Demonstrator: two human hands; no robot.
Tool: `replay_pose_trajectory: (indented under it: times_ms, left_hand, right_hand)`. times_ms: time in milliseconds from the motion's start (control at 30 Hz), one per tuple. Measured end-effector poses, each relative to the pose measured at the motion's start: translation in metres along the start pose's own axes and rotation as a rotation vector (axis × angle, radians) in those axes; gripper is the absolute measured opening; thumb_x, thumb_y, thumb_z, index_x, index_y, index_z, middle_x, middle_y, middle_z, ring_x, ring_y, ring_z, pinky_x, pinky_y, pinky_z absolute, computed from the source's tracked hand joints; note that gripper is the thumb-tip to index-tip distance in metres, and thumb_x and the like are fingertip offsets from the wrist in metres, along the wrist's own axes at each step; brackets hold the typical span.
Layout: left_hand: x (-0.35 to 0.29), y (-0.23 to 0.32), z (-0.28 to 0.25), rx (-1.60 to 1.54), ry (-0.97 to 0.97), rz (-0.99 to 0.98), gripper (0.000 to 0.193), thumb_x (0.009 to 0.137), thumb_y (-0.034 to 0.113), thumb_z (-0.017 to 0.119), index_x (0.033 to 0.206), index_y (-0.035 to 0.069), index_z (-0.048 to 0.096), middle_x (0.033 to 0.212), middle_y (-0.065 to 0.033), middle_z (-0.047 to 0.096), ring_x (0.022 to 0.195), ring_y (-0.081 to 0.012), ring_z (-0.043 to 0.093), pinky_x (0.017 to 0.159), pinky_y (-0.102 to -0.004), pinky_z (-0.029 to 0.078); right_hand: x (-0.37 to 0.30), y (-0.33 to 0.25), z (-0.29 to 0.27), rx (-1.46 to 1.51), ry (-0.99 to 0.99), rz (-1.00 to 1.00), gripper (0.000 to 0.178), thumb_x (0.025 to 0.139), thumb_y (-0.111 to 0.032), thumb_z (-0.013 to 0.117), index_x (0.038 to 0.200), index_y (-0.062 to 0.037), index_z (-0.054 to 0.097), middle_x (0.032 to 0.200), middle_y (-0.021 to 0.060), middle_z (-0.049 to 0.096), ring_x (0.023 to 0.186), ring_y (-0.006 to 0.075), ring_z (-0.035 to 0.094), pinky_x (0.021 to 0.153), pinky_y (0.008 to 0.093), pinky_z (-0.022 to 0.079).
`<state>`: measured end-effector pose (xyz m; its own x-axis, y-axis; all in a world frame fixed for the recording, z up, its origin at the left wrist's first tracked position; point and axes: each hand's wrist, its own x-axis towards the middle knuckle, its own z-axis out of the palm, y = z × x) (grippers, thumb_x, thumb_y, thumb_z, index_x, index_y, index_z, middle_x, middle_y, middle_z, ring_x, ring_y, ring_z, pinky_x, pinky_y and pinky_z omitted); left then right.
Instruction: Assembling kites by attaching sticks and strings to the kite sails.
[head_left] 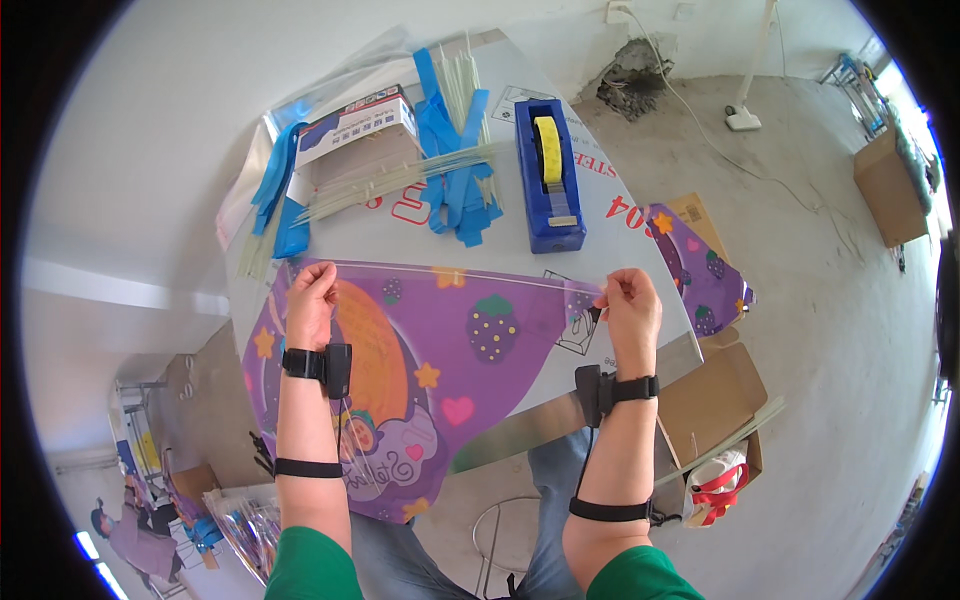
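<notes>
A purple printed kite sheet [440,325] with strawberries, stars and hearts lies across the table and hangs over its near edge. Along its far edge runs a thin pale rod [490,278]. My left hand [312,300] is closed in a pinch on the rod and sheet edge near the left corner. Over at the right corner, my right hand [632,305] pinches the other end of the rod, fingertips together. Beyond the sheet stands a blue tape dispenser [558,220] with a yellow-cored roll. Black straps and small devices sit on both wrists.
The metal-topped table [600,200] also bears a white-and-blue box [355,135], blue strips [455,195] and bundles of thin rods [390,183]. Another purple sheet [700,265] and an opened cardboard box [715,395] are at the right. A person [140,545] is far left.
</notes>
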<state>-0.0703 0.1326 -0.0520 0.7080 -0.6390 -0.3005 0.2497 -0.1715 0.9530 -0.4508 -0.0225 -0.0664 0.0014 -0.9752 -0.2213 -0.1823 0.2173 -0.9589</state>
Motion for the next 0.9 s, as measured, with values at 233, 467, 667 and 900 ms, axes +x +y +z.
replay_pose_trajectory:
  times_ms: [233,467,667,900]
  left_hand:
    - [-0.047,0.045,0.001,-0.109,-0.01,0.138,0.01,0.087,0.011,0.065,0.094,0.008,0.06,0.077,0.0039,0.055,0.068,-0.0055,0.05,0.063,-0.0196,0.04]
    - [-0.146,0.116,-0.012,-0.11,0.045,0.358,0.009,0.086,0.008,0.065,0.092,0.006,0.06,0.079,0.0025,0.057,0.069,-0.0053,0.049,0.065,-0.0188,0.04]
    - [-0.249,0.186,-0.052,-0.065,0.125,0.541,0.011,0.084,0.002,0.067,0.091,0.004,0.059,0.082,0.0022,0.056,0.074,-0.0051,0.05,0.07,-0.0187,0.042]
    - [-0.356,0.226,-0.097,-0.034,0.184,0.722,0.012,0.083,-0.001,0.067,0.09,0.003,0.058,0.082,0.0018,0.056,0.074,-0.0047,0.051,0.07,-0.0179,0.043]
  right_hand:
    - [0.002,-0.006,-0.006,0.159,-0.043,-0.088,0.004,0.088,-0.003,0.054,0.091,-0.0028,0.057,0.079,0.0005,0.058,0.072,0.009,0.059,0.059,0.0209,0.042]
    - [-0.036,-0.047,-0.023,0.51,-0.205,-0.199,0.002,0.088,-0.001,0.056,0.089,-0.0031,0.056,0.08,0.0007,0.056,0.072,0.0084,0.054,0.062,0.021,0.04]
    - [-0.125,-0.103,-0.049,0.552,-0.348,-0.227,0.004,0.089,-0.003,0.058,0.087,-0.0041,0.055,0.078,0.0016,0.057,0.07,0.0083,0.049,0.065,0.0204,0.038]
    - [-0.246,-0.132,-0.101,0.604,-0.464,-0.22,0.004,0.089,0.002,0.055,0.089,-0.0024,0.054,0.085,0.0045,0.057,0.077,0.0129,0.051,0.074,0.024,0.04]
